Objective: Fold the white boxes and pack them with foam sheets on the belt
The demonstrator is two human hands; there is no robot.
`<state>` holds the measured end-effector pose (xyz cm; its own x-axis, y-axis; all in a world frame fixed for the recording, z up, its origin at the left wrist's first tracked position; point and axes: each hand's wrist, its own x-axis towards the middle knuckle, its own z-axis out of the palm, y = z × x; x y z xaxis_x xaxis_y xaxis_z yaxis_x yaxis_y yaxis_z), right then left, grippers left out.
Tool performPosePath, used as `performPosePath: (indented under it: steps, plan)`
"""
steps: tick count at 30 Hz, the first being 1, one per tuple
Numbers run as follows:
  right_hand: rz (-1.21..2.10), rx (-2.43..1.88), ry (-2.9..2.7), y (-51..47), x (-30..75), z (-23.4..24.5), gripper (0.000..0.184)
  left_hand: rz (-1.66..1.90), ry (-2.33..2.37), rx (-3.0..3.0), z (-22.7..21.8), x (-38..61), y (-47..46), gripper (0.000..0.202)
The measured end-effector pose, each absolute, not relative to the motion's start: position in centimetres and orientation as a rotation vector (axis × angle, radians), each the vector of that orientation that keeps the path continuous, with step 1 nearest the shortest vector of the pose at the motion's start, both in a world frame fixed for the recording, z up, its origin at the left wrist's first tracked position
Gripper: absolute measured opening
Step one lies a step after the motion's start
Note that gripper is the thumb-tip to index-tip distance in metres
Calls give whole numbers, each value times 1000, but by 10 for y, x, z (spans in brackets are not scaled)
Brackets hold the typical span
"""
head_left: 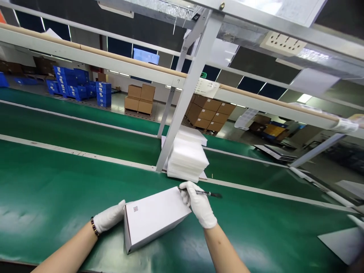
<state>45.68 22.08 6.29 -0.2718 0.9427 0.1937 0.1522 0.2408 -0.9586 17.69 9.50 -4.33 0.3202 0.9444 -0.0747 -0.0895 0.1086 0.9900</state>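
Observation:
A closed white cardboard box (pixel 157 216) rests at a slant on the green tabletop, with a small square code printed near its left end. My left hand (pixel 109 217), in a white glove, presses its fingers against that left end and steadies the box. My right hand (pixel 199 204), also gloved in white, is at the box's far right corner. Its fingers are closed around a slim black pen-like tool (pixel 206 193) with pale lettering, whose dark end points right. Some of its fingertips touch the box edge.
Behind the box, white foam sheets (pixel 187 157) are stacked against a slanted metal post (pixel 189 91). A white sheet (pixel 341 242) lies at the right edge. Beyond the bench stand blue crates (pixel 104 94) and brown cartons (pixel 139 98). A power strip (pixel 283 43) hangs overhead.

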Motion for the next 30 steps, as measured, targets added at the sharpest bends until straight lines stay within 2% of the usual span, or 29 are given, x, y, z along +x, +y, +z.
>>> performPosePath:
  steps: [2,5,10,20,26,30]
  plan:
    - [1161,-1128,-1631,233,449,61,61,987,878,1236,-32,177,90,85]
    - [1008,-1227,-1678,235,440,56,59,1010,870,1341,-16,179,87,73]
    - [889,-1288,-1794,228,439,60,56,1007,859,1403,-9,182,91,82]
    - [833,-1333,-1874,228,440,60,51,1016,814,1413,-23,180,96,83]
    - [830,-1322,-1825,232,435,54,55,1027,785,1384,-22,183,95,83]
    - [976,-1252,-1588,234,446,65,59,992,761,1305,-20,182,94,80]
